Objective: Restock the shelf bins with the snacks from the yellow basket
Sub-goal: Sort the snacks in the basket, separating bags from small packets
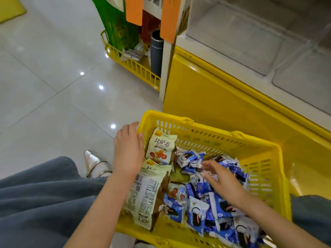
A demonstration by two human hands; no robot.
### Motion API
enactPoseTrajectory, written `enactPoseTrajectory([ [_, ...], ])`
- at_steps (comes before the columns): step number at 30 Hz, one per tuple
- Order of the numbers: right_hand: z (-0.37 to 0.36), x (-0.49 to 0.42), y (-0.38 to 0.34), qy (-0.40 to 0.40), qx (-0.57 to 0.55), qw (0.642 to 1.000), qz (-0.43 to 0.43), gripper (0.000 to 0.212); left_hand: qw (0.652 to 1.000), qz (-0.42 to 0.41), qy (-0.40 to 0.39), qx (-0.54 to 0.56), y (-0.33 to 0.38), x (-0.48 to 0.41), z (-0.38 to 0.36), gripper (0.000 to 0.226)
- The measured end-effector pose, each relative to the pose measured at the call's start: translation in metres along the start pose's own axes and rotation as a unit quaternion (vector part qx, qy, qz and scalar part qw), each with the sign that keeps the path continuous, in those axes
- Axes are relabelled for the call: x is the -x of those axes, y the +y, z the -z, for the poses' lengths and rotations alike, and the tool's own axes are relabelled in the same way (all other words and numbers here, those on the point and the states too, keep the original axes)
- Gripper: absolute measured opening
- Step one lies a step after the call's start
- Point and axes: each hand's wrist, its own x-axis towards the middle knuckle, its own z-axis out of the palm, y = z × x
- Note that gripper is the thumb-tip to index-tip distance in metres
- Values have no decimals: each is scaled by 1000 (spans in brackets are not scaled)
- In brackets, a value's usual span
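Step in hand, as we read it: grabbing the next handful out of the yellow slotted plastic basket (206, 135), which sits on the floor near us, just in front of the yellow shelf base (215, 97). The clear plastic shelf bins (241, 36) are up on the far right and look bare.

To do this bit well, we'd stick to one kind of snack per scoop. The small blue-and-white wrapped packets (195, 213) are heaped on the right side of the basket and the big cream-coloured snack bags (160, 147) lean along the left. The blue ones are slippery and loose, so we'd scoop from underneath rather than pinch off the top.

Hands: the left hand (128, 149) rests on the basket's left rim with its fingers fairly straight and its thumb along the inner edge, probably steadying it, though we can't tell if it really clamps. The right hand (220, 179) is a bit blurred, with its fingers spread over the blue pile — nothing in it that we can see.
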Motion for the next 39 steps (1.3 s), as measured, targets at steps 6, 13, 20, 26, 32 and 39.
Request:
enactPoseTrajectory([
  [6, -1, 47, 29, -124, 154, 980, -6, 84, 970, -98, -173, 141, 67, 48, -9, 25],
  [13, -4, 71, 47, -17, 121, 992, 0, 71, 840, -29, -537, 76, 78, 125, -81, 73],
  [20, 7, 98, 60, 94, 3, 991, -91, 46, 839, -11, -541, 47, 78, 136, -100, 59],
  [26, 26, 98, 74, 33, -37, 989, -141, 56, 856, -31, -501, 120, 91, 120, -96, 27],
  [32, 40, 74, 75, 219, -77, 963, -139, 45, 916, -3, -355, 188, 122, 91, -102, 27],
  [39, 44, 22, 81, 193, -205, 935, -218, 37, 928, 72, -354, 89, 155, 58, -140, 64],
])
